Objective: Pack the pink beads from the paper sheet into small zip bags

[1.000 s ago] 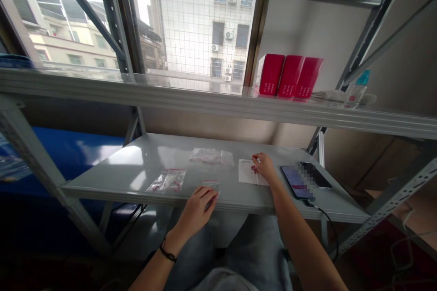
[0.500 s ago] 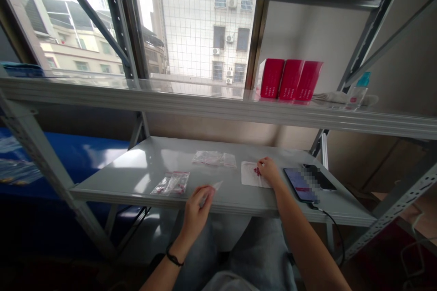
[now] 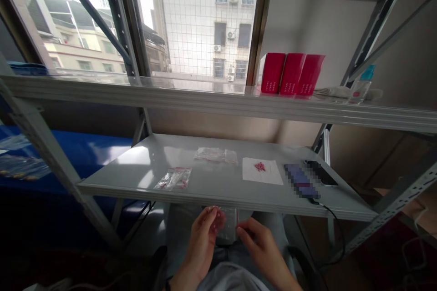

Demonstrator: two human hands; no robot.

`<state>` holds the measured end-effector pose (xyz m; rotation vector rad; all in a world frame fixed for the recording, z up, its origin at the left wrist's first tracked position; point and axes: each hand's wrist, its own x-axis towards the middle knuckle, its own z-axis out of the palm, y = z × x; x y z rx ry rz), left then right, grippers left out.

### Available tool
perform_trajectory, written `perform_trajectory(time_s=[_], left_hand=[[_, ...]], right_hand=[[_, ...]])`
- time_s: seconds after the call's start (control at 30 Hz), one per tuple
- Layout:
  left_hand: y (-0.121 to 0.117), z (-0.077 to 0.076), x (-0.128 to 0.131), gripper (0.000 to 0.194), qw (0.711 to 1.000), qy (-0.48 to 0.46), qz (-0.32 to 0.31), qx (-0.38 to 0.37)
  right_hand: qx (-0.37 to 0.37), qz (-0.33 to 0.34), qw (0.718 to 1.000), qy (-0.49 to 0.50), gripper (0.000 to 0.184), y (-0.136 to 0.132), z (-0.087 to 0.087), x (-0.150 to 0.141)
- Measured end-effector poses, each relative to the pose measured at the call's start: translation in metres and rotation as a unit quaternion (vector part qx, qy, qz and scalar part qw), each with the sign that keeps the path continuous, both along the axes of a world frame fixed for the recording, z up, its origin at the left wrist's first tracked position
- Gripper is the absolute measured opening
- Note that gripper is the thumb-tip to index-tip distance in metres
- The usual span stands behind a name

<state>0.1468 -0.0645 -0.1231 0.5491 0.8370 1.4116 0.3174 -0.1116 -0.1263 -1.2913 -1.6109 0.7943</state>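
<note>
Both my hands are down in my lap, below the front edge of the grey shelf. My left hand and my right hand pinch the two sides of a small clear zip bag between them. On the shelf lie a white paper with a little heap of small red pieces, a clear bag with red pieces at the left, and a pile of clear bags further back.
A phone with a cable lies at the shelf's right, a second dark phone beside it. The upper shelf carries three red boxes, a cloth and a small bottle. Metal shelf posts stand at both sides.
My right hand left the red pieces on the paper and my left hand lifted the small bag off the shelf; both came down to my lap and now hold the bag together.
</note>
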Motion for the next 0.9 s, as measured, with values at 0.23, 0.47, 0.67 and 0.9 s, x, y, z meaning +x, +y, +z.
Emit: perform_trajectory(time_s=[0.23,0.47,0.67,0.9], left_hand=[[-0.009,-0.051,0.006,0.037,0.997,0.027,-0.047,-0.051],[-0.001,-0.062,-0.005,0.054,0.963,0.267,0.024,0.024],[-0.001,-0.057,-0.011,0.039,0.865,0.452,-0.114,0.185],[-0.012,-0.071,0.002,0.045,0.868,0.41,-0.221,0.171]], right_hand=[[-0.094,0.002,0.974,0.205,0.055,0.003,-0.065,-0.01],[-0.121,0.012,0.974,0.19,0.059,0.012,-0.073,-0.001],[-0.131,-0.004,0.982,0.138,0.049,0.021,-0.082,0.003],[-0.099,-0.012,0.989,0.109,0.027,0.017,-0.083,-0.005]])
